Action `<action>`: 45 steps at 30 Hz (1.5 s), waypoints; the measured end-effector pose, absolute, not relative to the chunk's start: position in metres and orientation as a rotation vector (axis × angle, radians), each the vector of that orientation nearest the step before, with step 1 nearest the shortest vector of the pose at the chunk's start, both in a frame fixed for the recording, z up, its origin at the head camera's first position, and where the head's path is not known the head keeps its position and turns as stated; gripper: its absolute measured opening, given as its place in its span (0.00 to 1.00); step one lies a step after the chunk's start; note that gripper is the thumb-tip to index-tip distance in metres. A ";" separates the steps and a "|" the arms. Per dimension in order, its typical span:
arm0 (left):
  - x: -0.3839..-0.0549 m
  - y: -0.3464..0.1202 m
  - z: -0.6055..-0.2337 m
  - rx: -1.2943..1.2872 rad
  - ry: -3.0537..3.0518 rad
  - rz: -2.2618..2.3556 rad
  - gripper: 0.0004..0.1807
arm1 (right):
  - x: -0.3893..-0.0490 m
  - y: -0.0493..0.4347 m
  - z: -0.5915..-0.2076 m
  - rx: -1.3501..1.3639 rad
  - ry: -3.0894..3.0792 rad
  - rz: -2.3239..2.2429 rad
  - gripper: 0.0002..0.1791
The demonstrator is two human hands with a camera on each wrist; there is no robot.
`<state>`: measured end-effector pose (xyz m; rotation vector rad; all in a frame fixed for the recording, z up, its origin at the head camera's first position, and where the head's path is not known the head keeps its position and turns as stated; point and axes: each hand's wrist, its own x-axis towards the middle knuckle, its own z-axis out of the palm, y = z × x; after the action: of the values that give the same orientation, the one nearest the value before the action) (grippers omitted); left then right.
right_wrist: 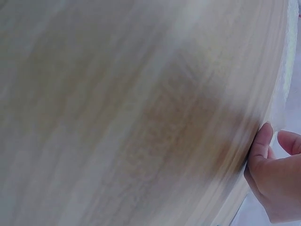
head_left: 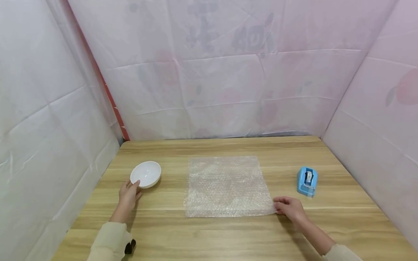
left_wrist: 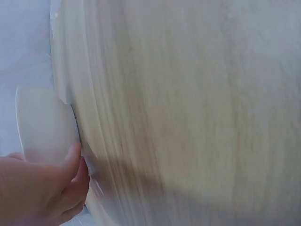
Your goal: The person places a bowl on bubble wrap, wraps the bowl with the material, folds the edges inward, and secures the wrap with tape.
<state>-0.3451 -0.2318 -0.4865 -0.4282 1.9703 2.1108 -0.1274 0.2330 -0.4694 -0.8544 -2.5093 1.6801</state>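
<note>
At the left of the table, a white bowl [head_left: 147,173] is gripped at its near rim by my left hand [head_left: 128,195], with the thumb over the edge. The bowl tilts slightly in the head view; the left wrist view shows its outer side [left_wrist: 47,125]. A square sheet of bubble wrap [head_left: 226,186] lies flat in the middle of the table. My right hand [head_left: 290,207] pinches its near right corner between thumb and fingers. The right wrist view shows that hand [right_wrist: 277,174] at the sheet's edge.
A blue tape dispenser [head_left: 307,182] with a roll of clear tape stands on the right side of the wooden table [head_left: 212,239]. Pale printed cloth [head_left: 222,83] hangs behind and on both sides. A black strap-like item [head_left: 130,247] shows by the left sleeve.
</note>
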 end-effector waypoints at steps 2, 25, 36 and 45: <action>-0.345 -0.231 -0.486 -0.424 1.925 2.137 0.37 | -0.128 0.233 -0.469 -0.855 -2.514 1.671 0.20; -0.345 -0.223 -0.476 -0.587 1.791 2.279 0.33 | -0.130 0.234 -0.470 -0.838 -2.517 1.630 0.19; -0.340 -0.225 -0.473 -0.535 1.765 2.271 0.33 | -0.130 0.232 -0.471 -0.854 -2.520 1.633 0.19; -0.333 -0.214 -0.459 -0.377 1.719 2.232 0.34 | -0.128 0.231 -0.472 -0.850 -2.503 1.640 0.19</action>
<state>-0.3332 -0.2136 -0.4587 -0.3766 1.7191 2.2317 -0.1278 0.2313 -0.4723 -0.8504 -2.5035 1.6397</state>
